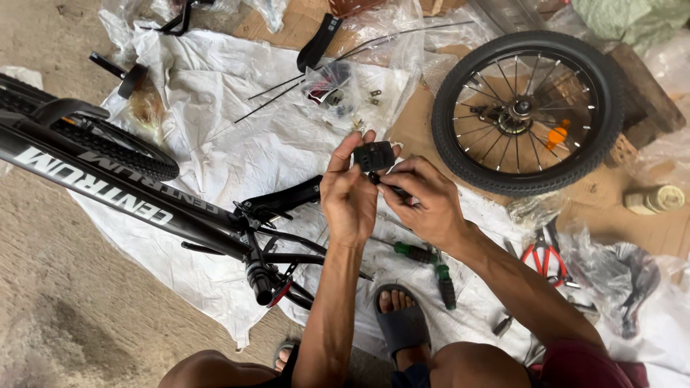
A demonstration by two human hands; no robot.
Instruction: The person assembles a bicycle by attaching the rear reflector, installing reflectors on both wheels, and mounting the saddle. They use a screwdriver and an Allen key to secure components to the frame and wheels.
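While both hands meet above the white plastic sheet [237, 154], a person squatting on the ground pinches a small black plastic part [374, 155] between them. The left hand [350, 194] closes its fingertips on the part's near edge; the right hand [425, 201] closes around a short dark piece just beneath it, which cannot be made out clearly. The part is held in mid-air, clear of the sheet.

The grip looks slight, and a slip would likely drop the part among the clutter below, where a small black piece could be hard to find. Loose fasteners near the far side of the hands could scatter if knocked.

Just beyond the hands lies a clear plastic bag [345, 90] holding small dark and red fittings and some metal bits; thin spokes or cables [302, 86] lie across it. To the left of the hands lies a black bicycle frame [144, 201]. To the right rests a loose spoked wheel [528, 111] on cardboard. Nearer the person, below the right hand, lie green-handled screwdrivers [424, 255] and red-handled pliers [544, 255]; another crumpled clear bag [618, 273] beyond them holds something dark.
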